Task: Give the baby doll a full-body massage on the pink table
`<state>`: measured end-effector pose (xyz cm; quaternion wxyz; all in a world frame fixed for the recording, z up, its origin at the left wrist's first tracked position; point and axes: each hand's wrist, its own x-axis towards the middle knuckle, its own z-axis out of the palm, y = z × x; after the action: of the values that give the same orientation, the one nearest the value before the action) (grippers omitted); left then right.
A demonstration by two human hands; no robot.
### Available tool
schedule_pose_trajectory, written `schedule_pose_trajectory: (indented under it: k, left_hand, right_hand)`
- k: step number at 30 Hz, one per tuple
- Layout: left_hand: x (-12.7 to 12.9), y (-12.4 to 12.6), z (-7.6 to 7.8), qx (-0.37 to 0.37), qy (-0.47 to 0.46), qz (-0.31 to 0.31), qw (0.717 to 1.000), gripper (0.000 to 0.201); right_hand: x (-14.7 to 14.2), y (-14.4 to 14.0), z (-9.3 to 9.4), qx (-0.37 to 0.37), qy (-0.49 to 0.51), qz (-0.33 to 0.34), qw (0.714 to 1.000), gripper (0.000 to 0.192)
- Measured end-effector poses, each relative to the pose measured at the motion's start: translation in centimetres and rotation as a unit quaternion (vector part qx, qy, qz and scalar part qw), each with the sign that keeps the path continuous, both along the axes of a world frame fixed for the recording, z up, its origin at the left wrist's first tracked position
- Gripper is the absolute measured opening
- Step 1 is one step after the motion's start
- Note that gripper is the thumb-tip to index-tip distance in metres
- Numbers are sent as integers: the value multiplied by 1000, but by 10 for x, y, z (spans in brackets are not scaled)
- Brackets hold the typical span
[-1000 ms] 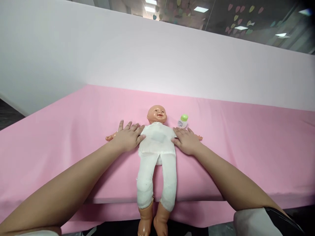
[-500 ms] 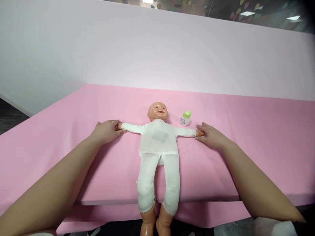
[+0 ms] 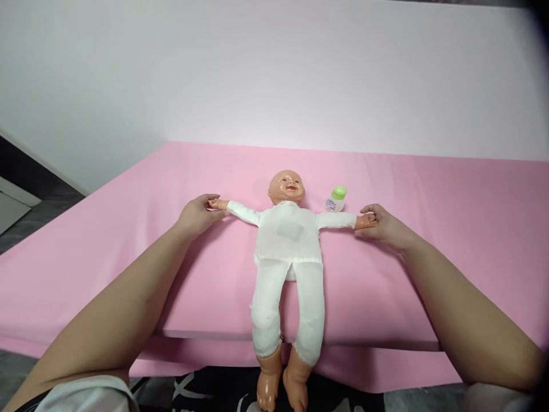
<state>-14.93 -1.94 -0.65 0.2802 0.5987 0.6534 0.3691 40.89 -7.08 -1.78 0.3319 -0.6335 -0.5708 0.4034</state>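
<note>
Doll (image 3: 287,246) lies on its back on pink cloth (image 3: 214,280), head 12 o'clock, feet 6, past the edge. From its chest: L hand (image 3: 196,217) at 9 grasps one doll hand btwn thumb & fingers; R hand (image 3: 386,226) at 3 has fingers curled round the other. Grn-capped btl (image 3: 335,200) at 2.
</note>
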Motion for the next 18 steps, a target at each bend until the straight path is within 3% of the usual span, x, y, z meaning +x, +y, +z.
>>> schedule_pose_trajectory:
  k: [3, 6, 9, 12, 18]
  left_hand:
    - [3, 3, -5, -33, -154, -7, 987, 79]
    - [5, 9, -8, -51, -237, 30, 970, 59]
    - [5, 14, -10, -59, -257, 57, 963, 40]
    - [4, 18, -13, -63, -268, 55, 960, 30]
    - [6, 20, -17, -58, -262, 63, 961, 22]
  right_hand:
    - [-2, 4, -6, -31, 164, 12, 986, 83]
    - [-4, 10, -10, -38, 271, -26, 961, 63]
    - [-4, 16, -13, -34, 339, -66, 938, 43]
    - [-5, 20, -14, -33, 372, -59, 926, 36]
    - [-9, 19, -19, -23, 322, -28, 946, 43]
